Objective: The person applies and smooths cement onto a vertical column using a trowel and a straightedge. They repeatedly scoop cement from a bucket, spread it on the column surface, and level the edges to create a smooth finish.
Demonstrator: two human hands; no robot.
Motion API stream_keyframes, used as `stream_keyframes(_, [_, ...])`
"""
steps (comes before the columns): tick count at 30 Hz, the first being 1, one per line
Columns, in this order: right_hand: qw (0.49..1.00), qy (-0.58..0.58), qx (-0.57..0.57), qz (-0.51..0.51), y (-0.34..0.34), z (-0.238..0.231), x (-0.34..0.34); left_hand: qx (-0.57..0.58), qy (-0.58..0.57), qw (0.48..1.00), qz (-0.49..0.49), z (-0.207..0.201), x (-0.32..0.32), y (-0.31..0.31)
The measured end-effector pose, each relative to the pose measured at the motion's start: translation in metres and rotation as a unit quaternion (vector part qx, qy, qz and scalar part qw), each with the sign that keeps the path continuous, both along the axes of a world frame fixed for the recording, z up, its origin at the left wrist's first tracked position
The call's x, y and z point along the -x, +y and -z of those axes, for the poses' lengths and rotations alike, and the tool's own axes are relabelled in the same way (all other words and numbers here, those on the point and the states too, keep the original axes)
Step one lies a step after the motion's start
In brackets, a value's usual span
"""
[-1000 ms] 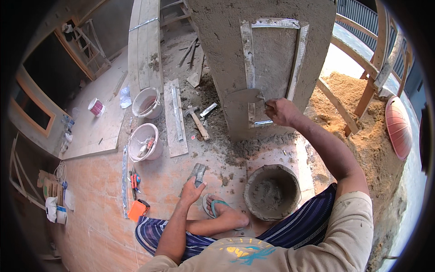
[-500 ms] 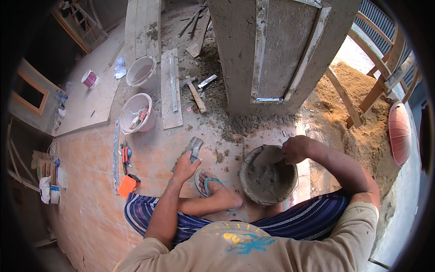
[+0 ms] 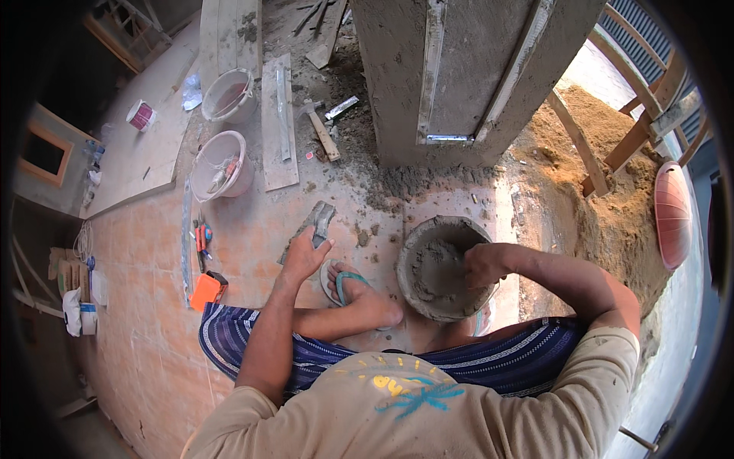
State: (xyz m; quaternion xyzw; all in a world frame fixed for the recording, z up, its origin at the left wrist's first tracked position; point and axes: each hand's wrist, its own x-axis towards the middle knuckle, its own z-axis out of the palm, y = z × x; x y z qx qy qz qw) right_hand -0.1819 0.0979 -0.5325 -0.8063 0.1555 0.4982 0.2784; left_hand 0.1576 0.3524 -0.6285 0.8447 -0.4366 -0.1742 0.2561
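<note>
My left hand [image 3: 304, 256] grips a mortar-smeared plastering float [image 3: 323, 222], held low above the tiled floor beside my sandalled foot. To the right stands a round bucket [image 3: 410, 287] with wet grey mortar [image 3: 436, 269] inside. My right hand [image 3: 483, 265] is closed over the bucket's right side, its fingers down inside the rim. It holds a trowel, whose blade is now hidden by the hand and the mortar.
A freshly plastered column [image 3: 390, 92] rises just ahead. Left of it lie a hammer [image 3: 325, 136], a plank [image 3: 279, 172] and two pale buckets, the nearer one [image 3: 241, 172] holding tools. An orange box [image 3: 206, 291] is near my left knee. Sand [image 3: 581, 130] heaps at right.
My right hand has gone down into the bucket, and the trowel blade has dropped out of sight. The left hand still holds the float. The whole view has shifted slightly.
</note>
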Motion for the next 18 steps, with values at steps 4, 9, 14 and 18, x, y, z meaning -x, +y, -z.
stream_keyframes(4, [0.965,-0.044,-0.172,0.195,-0.042,-0.008,0.036,0.004,0.021,1.000,0.002,-0.002,0.000,-0.001])
stream_keyframes(9, [0.959,-0.089,-0.152,0.221,-0.053,0.011,0.048,-0.015,0.041,0.999,-0.004,-0.008,-0.002,-0.004])
stream_keyframes(14, [0.968,-0.205,-0.050,0.133,-0.032,0.002,0.013,-0.023,0.052,0.998,-0.021,-0.014,0.000,-0.005])
stream_keyframes(18, [0.935,-0.332,0.112,0.047,-0.030,-0.048,-0.001,0.019,0.020,0.999,-0.037,-0.005,-0.005,-0.002])
